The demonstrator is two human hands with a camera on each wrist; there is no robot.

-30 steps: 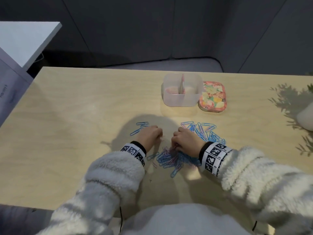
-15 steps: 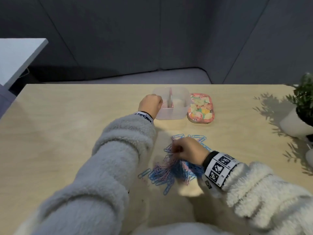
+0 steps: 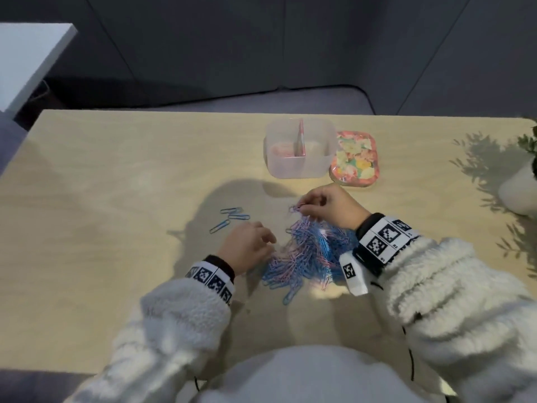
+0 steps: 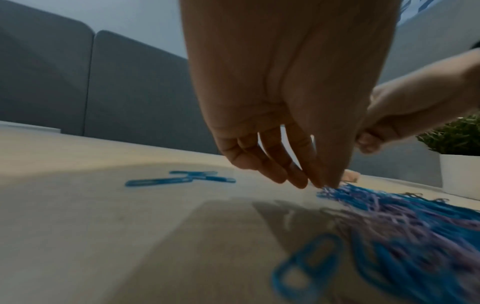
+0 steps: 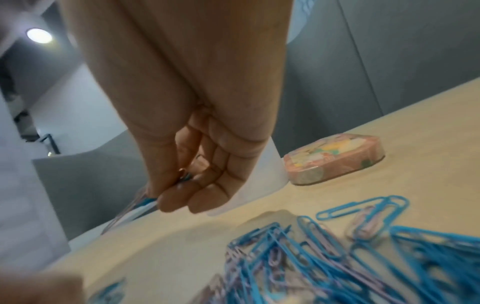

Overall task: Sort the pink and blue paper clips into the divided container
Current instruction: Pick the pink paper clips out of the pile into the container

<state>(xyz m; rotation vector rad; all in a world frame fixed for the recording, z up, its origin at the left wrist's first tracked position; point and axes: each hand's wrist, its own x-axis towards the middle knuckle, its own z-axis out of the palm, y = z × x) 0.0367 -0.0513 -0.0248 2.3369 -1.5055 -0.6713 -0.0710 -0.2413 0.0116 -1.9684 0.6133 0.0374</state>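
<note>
A mixed pile of pink and blue paper clips (image 3: 305, 257) lies on the wooden table in front of me. The clear divided container (image 3: 299, 167) stands behind it, with pink clips showing in its left half. My right hand (image 3: 302, 209) hovers just above the pile's far edge and pinches a small bunch of clips (image 3: 295, 210) that look mostly pink between thumb and fingers (image 5: 182, 179). My left hand (image 3: 268, 245) is at the pile's left edge, its nearly straight fingers (image 4: 298, 181) pointing down and touching the clips. Three blue clips (image 3: 232, 218) lie apart to the left.
A floral-patterned lid (image 3: 355, 158) lies right of the container. A potted plant in a white pot (image 3: 520, 190) stands at the table's right edge. A white shelf corner (image 3: 29, 59) sits beyond the far left. The table's left half (image 3: 101, 199) is bare wood.
My left hand has come back from the container's left side to the pile. My right hand has lifted off the pile with clips pinched in it.
</note>
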